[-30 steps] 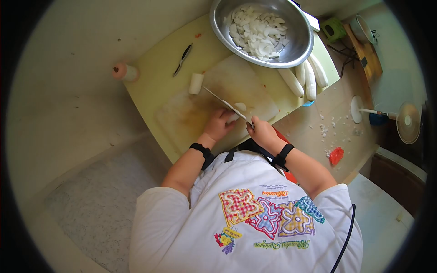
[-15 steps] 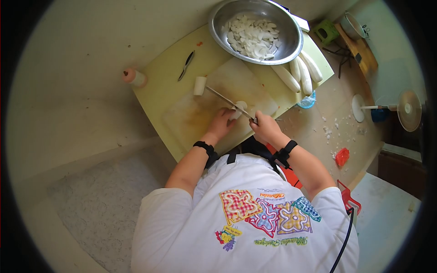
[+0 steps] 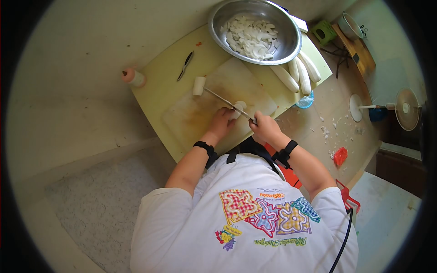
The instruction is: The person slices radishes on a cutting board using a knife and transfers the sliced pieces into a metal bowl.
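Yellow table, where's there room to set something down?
Bare: table between the slim tool and bottle; cutting board between the white chunk and left hand. Crowded: around the knife and right hand, and beside the bowl where vegetables lie.

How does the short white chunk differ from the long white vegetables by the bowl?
The short white chunk is stubby; the long white vegetables are slender. The chunk has a flat-looking end; the vegetables' visible ends are rounded. The chunk lies alone by the knife; the vegetables lie bunched beside the metal bowl. Both are whitish.
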Motion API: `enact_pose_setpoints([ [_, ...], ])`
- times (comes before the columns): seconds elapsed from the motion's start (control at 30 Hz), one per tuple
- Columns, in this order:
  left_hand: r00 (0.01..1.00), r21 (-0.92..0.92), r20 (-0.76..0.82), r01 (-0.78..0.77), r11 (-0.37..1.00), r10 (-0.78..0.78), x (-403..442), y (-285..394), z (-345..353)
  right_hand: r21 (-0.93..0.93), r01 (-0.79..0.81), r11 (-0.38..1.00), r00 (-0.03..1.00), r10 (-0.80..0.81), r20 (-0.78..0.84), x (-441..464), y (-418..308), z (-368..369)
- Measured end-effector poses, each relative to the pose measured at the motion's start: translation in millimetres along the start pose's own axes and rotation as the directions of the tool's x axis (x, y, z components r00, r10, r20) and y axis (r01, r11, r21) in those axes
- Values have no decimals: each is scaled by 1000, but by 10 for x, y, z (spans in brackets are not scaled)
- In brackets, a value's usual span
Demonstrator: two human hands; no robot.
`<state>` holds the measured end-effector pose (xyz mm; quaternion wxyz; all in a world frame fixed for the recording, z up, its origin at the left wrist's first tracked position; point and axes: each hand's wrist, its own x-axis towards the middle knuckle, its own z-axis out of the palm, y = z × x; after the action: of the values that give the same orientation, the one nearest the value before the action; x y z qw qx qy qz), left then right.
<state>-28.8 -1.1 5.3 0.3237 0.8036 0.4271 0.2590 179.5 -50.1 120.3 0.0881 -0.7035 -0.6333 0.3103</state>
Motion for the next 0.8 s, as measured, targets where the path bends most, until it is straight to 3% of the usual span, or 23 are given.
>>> enact_pose_setpoints([
  [0.2,999,-47,17,43,998,-42,9,8,-2,-12,5,1000,996,-4,85,42,-53,-84],
  [0.5,998,21,55,33,999,-34,32,24,-71,32,-27,999,981,21,191,151,-22,-89],
  [0.57,1000,-37,-20,10,999,-11,15,22,-40,39,-40,998,975,30,220,182,30,-23],
  [0.8,998,-65,38,45,997,-43,52,7,-50,70,-58,996,970,40,241,326,95,80],
])
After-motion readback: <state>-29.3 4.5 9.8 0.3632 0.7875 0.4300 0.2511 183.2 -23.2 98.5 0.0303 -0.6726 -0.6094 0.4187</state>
